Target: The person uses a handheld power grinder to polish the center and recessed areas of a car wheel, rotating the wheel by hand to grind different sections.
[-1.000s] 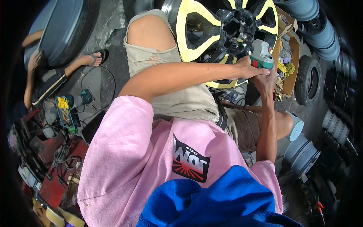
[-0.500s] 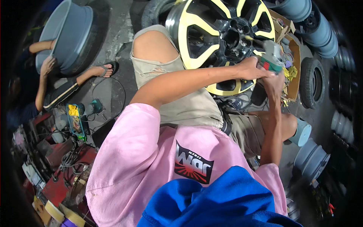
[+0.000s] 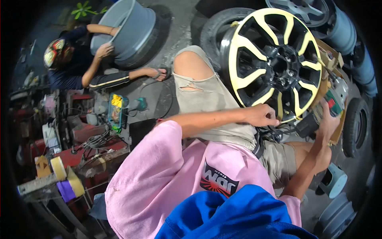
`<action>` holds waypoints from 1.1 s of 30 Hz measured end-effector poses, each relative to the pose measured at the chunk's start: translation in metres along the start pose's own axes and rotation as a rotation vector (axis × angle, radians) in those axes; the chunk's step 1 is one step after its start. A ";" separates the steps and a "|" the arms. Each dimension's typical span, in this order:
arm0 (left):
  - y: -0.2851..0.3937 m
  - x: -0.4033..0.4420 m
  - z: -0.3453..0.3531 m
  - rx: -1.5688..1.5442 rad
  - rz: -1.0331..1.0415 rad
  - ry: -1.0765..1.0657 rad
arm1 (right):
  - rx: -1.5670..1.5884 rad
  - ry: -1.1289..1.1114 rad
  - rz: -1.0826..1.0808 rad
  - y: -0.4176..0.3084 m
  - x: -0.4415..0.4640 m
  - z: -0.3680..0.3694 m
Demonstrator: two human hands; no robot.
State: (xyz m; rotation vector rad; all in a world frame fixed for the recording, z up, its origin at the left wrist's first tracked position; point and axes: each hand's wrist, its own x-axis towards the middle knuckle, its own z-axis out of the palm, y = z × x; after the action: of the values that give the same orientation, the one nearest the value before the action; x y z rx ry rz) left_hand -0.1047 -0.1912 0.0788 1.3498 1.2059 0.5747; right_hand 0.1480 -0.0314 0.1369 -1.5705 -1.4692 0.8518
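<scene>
Pink “JDM EFREN” shirt (image 3: 155,179), right hand (image 3: 327,124) clamped on green tool (image 3: 333,102), left hand (image 3: 259,115) by wheel (image 3: 282,81), grip unclear.

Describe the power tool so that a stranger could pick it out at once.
Find the big black wheel with pale yellow spoke faces, right of centre near the top. Between its lower right edge and the dark tyre, the person's right hand holds the power tool. Its grey-and-green body with a red patch sets it apart from the all-dark tyre.
</scene>
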 end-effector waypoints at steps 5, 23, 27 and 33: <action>-0.023 -0.061 0.004 -0.410 -0.359 0.203 | 0.094 0.006 0.015 -0.006 0.006 0.000; -0.089 -0.022 -0.018 -0.259 -0.174 0.892 | 0.155 0.136 0.003 -0.023 0.011 0.004; -0.085 -0.021 -0.021 -0.262 -0.170 0.852 | 0.395 0.063 0.033 -0.009 0.016 -0.002; -0.099 -0.029 -0.025 -0.349 -0.295 0.739 | 0.495 0.074 0.058 -0.008 0.016 -0.012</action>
State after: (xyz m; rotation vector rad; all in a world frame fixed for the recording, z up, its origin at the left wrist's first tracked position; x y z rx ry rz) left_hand -0.1675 -0.2268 0.0014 0.6448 1.7539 1.0615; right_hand 0.1564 -0.0170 0.1505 -1.2578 -1.0588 1.0819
